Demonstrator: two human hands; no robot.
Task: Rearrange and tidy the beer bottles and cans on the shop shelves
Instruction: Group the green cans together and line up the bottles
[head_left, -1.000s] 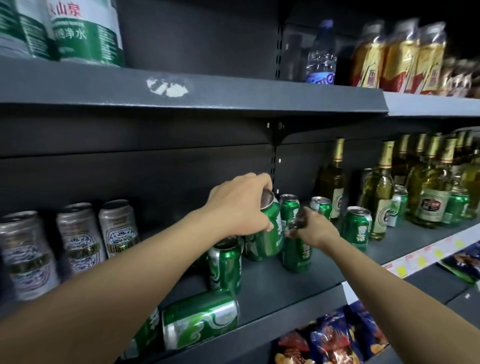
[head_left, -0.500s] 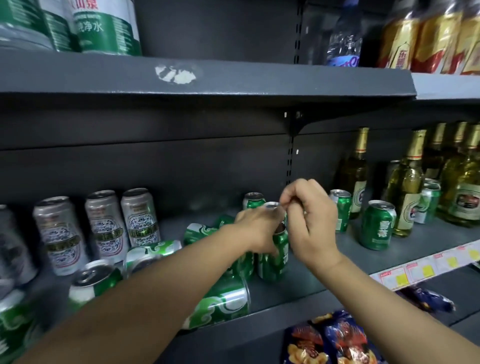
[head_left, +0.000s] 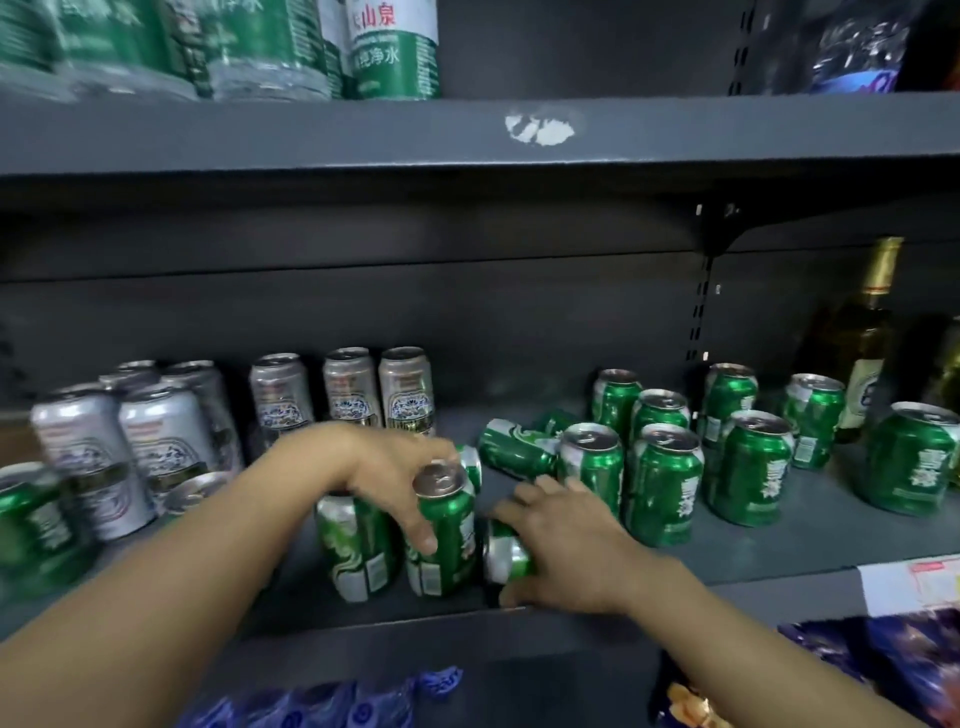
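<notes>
Green-labelled water bottles (head_left: 384, 49) stand on the upper shelf; blurred, perhaps snack packets (head_left: 883, 660) lie below.

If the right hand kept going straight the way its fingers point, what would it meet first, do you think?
The right hand points up-left over a lying can; going on, it would probably meet the upright can in the left hand, though depth is unclear.
</notes>
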